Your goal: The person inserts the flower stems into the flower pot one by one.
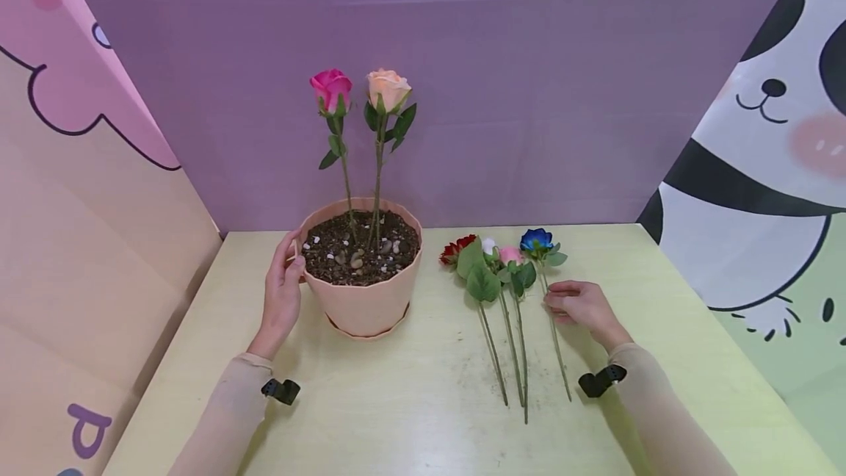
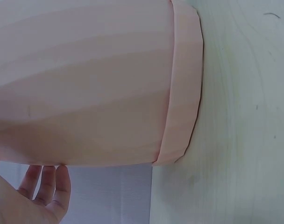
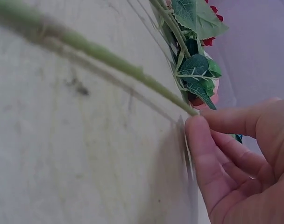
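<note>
A pink flower pot (image 1: 360,305) of dark soil and pebbles holds an upright magenta rose (image 1: 330,90) and a peach rose (image 1: 388,88). My left hand (image 1: 283,296) rests against the pot's left side; in the left wrist view, the fingers (image 2: 47,184) touch its outer wall. At the right, my right hand (image 1: 583,307) pinches the stem of a blue rose (image 1: 537,239) between thumb and fingertips. That green stem (image 3: 118,67) slants close above the table in the right wrist view, where the blossom is mostly hidden behind the hand (image 3: 244,158).
Left of the blue rose lie a red flower (image 1: 456,250), a white flower (image 1: 488,246) and a pink flower (image 1: 510,255), their leaves overlapping. The pale table (image 1: 410,417) meets a purple backdrop (image 1: 529,116) behind. Cartoon-printed panels stand on both sides.
</note>
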Demonstrator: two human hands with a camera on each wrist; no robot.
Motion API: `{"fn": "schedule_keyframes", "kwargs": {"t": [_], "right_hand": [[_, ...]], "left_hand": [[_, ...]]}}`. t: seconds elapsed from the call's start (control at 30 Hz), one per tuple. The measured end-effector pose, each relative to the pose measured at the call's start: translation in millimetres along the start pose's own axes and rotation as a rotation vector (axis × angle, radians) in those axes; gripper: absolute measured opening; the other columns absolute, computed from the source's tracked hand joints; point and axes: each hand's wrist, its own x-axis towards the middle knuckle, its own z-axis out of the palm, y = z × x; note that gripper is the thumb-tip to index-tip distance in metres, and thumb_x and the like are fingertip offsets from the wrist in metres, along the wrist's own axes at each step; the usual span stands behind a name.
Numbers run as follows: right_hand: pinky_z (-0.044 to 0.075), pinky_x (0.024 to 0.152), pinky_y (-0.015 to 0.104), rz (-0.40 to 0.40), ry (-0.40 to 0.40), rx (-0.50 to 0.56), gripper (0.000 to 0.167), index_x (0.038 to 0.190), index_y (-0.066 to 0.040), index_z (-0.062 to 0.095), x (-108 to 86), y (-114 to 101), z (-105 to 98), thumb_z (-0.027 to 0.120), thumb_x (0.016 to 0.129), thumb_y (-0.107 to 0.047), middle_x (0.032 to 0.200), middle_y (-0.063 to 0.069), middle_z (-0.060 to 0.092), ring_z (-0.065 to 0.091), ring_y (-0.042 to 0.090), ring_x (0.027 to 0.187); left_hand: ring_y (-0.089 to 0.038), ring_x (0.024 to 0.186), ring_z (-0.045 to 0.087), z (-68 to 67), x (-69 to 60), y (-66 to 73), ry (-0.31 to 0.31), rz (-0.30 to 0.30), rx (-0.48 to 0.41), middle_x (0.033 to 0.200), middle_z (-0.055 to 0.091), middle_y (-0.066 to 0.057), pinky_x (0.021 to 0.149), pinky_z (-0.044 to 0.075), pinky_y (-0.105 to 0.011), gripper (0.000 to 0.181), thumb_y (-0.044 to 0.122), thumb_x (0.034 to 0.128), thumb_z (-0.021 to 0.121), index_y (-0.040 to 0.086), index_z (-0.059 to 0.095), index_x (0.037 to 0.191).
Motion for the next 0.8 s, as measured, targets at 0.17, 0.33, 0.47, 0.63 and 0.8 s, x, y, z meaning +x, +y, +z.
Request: {"fn": "schedule_keyframes", "kwargs": {"t": [0.17, 0.33, 0.47, 0.63, 0.8], "right_hand": [[0.063, 0.078, 0.024, -0.016, 0.003, 0.066, 0.052, 0.142, 0.016, 0.055, -0.7, -1.5, 0.1, 0.071, 0.101, -0.013, 0.108, 0.001, 0.079, 0.073, 0.000, 0.086], [0.063, 0.079, 0.024, -0.047, 0.004, 0.121, 0.055, 0.145, 0.017, 0.051, -3.0, -2.6, -2.0, 0.069, 0.102, -0.010, 0.109, 0.001, 0.079, 0.074, 0.000, 0.087], [0.063, 0.080, 0.022, -0.064, 0.013, 0.169, 0.056, 0.148, 0.017, 0.047, -3.9, -5.6, -4.1, 0.068, 0.103, -0.008, 0.113, 0.002, 0.079, 0.074, -0.001, 0.089], [0.062, 0.083, 0.021, -0.082, 0.039, 0.192, 0.057, 0.152, 0.015, 0.046, -4.7, -11.9, -5.7, 0.066, 0.104, -0.009, 0.116, -0.002, 0.077, 0.074, -0.002, 0.093], [0.062, 0.083, 0.020, -0.112, 0.082, 0.235, 0.055, 0.150, 0.014, 0.048, -6.5, -19.4, -5.7, 0.068, 0.103, -0.009, 0.101, -0.021, 0.074, 0.074, -0.004, 0.092]], "left_hand": [[-0.009, 0.114, 0.053, -0.4, -0.5, -1.0, 0.004, 0.002, 0.017, 0.147, 0.053, -0.022, 0.089, 0.047, -0.017, 0.053, 0.021, 0.1119, 0.037, 0.018, 0.040, 0.164], [-0.010, 0.116, 0.052, -0.4, 0.6, 0.1, -0.004, 0.005, 0.015, 0.148, 0.052, -0.021, 0.089, 0.047, -0.018, 0.053, 0.022, 0.1117, 0.037, 0.019, 0.040, 0.164], [-0.006, 0.115, 0.052, -0.4, 1.0, 1.5, -0.013, 0.005, 0.018, 0.148, 0.053, -0.021, 0.090, 0.047, -0.018, 0.053, 0.023, 0.1120, 0.037, 0.020, 0.040, 0.165], [0.000, 0.112, 0.053, -0.6, 0.0, 0.6, -0.008, 0.004, 0.009, 0.147, 0.054, -0.023, 0.089, 0.048, -0.018, 0.053, 0.020, 0.1119, 0.037, 0.019, 0.041, 0.164], [0.000, 0.112, 0.053, -0.4, -1.1, 0.5, -0.006, -0.006, 0.009, 0.148, 0.053, -0.022, 0.090, 0.047, -0.018, 0.053, 0.020, 0.1120, 0.036, 0.020, 0.040, 0.165]]}}
